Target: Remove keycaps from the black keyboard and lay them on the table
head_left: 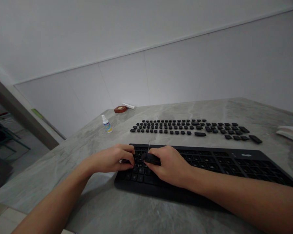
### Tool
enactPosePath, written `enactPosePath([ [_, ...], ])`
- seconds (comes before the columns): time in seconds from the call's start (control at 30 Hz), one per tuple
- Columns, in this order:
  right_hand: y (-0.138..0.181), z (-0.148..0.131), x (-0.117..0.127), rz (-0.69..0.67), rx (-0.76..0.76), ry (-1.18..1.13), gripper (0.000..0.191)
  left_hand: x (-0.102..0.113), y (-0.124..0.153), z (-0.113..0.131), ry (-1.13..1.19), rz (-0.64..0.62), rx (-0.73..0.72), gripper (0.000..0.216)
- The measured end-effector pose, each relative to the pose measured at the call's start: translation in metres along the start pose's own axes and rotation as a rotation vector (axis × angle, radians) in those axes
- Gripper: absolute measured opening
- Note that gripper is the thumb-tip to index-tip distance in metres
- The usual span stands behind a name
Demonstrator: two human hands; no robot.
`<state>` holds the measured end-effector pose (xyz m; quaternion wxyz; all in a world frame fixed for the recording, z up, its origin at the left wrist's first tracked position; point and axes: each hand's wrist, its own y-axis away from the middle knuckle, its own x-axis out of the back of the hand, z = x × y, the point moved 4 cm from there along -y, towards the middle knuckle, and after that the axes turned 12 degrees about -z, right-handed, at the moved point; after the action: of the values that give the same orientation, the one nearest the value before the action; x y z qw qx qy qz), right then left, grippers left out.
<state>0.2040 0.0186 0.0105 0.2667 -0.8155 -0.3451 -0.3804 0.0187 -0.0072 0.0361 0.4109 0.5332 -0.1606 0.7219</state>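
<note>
A black keyboard [148, 190] lies on the grey marbled table, many of its key places bare and some keys still in place at the left end. My right hand [172, 165] is closed around the black handle of a keycap puller [152, 159]. The puller's thin wires point up and away from the keys. At the keyboard's left end, my left hand [122, 157] rests with thumb and fingers curled together against the keys. Whatever its fingertips hold, if anything, is hidden. Behind the keyboard, loose black keycaps [169, 127] are laid out in rows.
On the table [92, 198], a small white spray bottle [106, 123] stands back left. Farther back are a reddish-brown box [120, 109] and a white strip-like object [129, 106]. A white cloth or paper [290, 133] lies at the right. A white wall [173, 78] borders the table's back.
</note>
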Motion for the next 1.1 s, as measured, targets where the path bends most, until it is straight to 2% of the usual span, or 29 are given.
enactPosePath([
  [0.37,0.0008,-0.0011,-0.0004,-0.01,-0.006,0.008,0.013,0.0007,-0.0003,0.0002,-0.027,-0.001,0.018,0.013],
  [0.97,0.0016,-0.0051,-0.0001,-0.035,0.079,0.036,0.008,-0.0025,-0.0023,0.0006,-0.011,-0.005,0.004,0.015],
  [1.1,0.0027,-0.0049,-0.0005,-0.045,0.077,0.038,0.008,0.0013,0.0013,-0.0002,-0.033,0.03,0.015,0.016],
])
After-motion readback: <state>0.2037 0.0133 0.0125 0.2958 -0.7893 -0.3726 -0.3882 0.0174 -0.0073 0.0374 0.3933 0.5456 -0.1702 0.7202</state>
